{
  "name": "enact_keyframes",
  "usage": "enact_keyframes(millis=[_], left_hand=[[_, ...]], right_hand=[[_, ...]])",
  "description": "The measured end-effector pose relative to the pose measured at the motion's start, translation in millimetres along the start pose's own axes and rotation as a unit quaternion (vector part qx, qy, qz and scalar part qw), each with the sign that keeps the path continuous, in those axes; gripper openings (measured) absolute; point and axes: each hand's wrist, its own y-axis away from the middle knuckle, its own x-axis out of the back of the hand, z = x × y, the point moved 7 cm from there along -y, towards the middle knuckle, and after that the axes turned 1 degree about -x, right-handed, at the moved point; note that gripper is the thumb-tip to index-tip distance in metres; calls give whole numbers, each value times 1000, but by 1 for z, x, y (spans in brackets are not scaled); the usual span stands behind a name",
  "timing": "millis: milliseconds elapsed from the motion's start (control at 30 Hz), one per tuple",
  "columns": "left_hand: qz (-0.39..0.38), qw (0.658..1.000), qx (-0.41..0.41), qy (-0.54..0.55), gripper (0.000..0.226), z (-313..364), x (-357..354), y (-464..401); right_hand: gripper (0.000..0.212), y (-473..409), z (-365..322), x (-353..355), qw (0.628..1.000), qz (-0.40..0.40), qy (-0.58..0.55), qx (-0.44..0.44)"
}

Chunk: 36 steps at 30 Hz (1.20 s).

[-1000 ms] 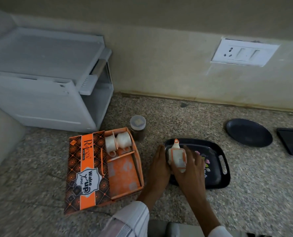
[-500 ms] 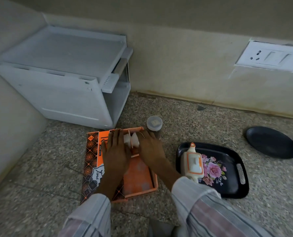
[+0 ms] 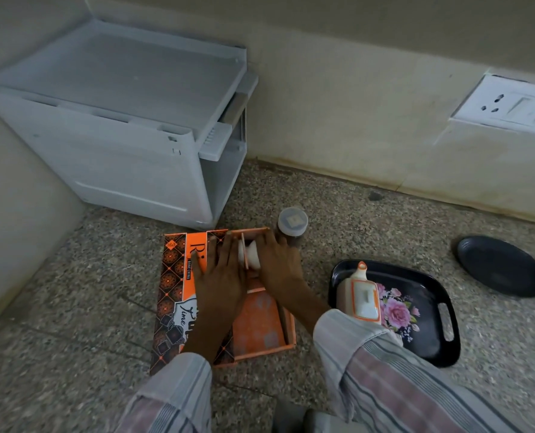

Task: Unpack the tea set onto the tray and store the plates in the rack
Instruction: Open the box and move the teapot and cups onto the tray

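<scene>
An open orange tea-set box (image 3: 261, 329) lies on the speckled counter, its patterned lid (image 3: 172, 295) folded out to the left. White cups (image 3: 251, 252) sit in the box's far compartment. My left hand (image 3: 225, 273) and my right hand (image 3: 278, 264) rest over that compartment, one on each side of the cups; whether the fingers grip them is hidden. The white and orange teapot (image 3: 361, 296) stands on the black floral tray (image 3: 428, 342) to the right. A black plate (image 3: 503, 265) lies at the far right. The grey rack (image 3: 128, 120) stands at the back left.
A small lidded jar (image 3: 292, 220) stands just behind the box, close to my right hand. A wall socket (image 3: 506, 104) is on the back wall at right. A pale wall closes off the left side.
Both hands left the teapot standing on the tray and moved left to the box's cup compartment. In the last half second they have closed in around the cups.
</scene>
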Motion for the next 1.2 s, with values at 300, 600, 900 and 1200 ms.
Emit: enact_keyframes(millis=[300,600,900,1200], left_hand=[[9,1000,-18,-8,73,-5,-5,0],[15,1000,-13,1,66,1,9,-1],[95,976,-133,144,50,179,45,44],[-79,978,-186,57,59,274,-43,54]], right_hand=[[58,21,17,28,997,35,-47,54],[73,49,25,60,988,42,-145,41],[73,117,169,126,966,145,-182,-109],[74,179,311,62,942,47,-157,-292]])
